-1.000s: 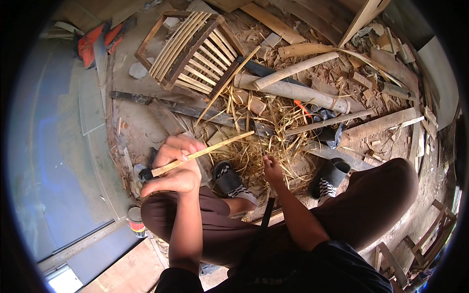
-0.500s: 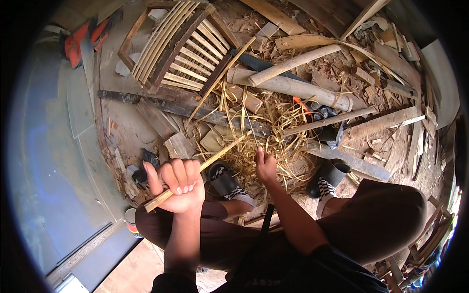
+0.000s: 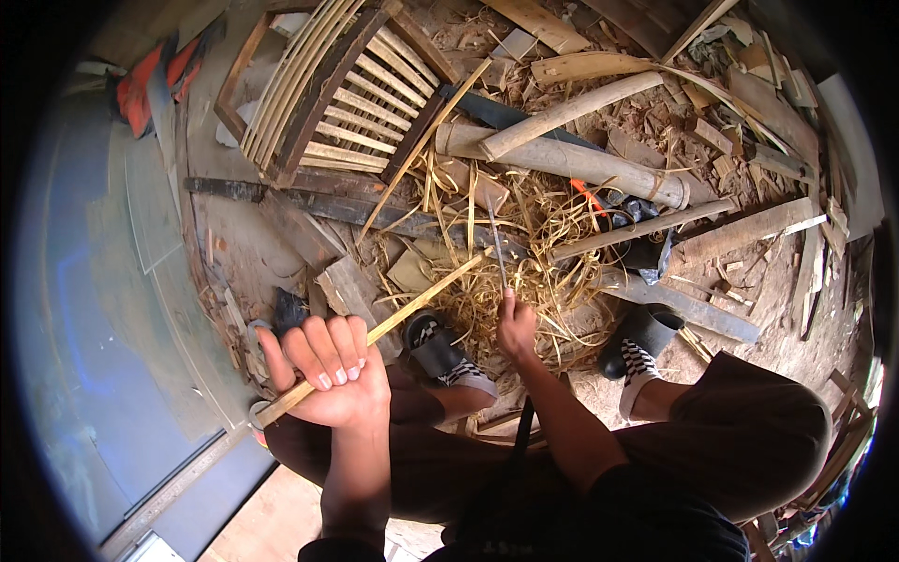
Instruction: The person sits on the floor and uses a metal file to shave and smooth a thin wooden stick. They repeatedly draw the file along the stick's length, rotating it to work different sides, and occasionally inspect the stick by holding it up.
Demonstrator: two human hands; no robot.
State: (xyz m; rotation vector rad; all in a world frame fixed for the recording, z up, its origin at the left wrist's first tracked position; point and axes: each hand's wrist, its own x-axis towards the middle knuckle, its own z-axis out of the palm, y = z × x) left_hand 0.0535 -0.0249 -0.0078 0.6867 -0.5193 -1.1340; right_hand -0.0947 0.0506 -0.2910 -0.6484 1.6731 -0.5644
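My left hand (image 3: 330,373) is closed, palm up, around a thin strip of split wood or bamboo (image 3: 426,295). Slanting up to the right, the strip has its far end near the knife blade and its butt past the heel of my hand, over my left knee. My right hand (image 3: 516,330) grips a knife (image 3: 496,236), whose handle is mostly hidden in the fingers. The narrow blade points away from me, just right of the strip's tip. Curly pale shavings (image 3: 560,314) lie in a heap below both, between my feet.
A slatted wooden chair (image 3: 351,108) lies tipped at the upper left. Beyond the shavings are a thick bamboo pole (image 3: 590,173), dark planks and wood scraps. A black clog (image 3: 646,330) is on my right foot. A bluish panel (image 3: 112,318) covers the left side.
The strip's butt end sticks out farther behind my left hand. The knife blade has turned, showing more of its flat side. The whole view has shifted slightly.
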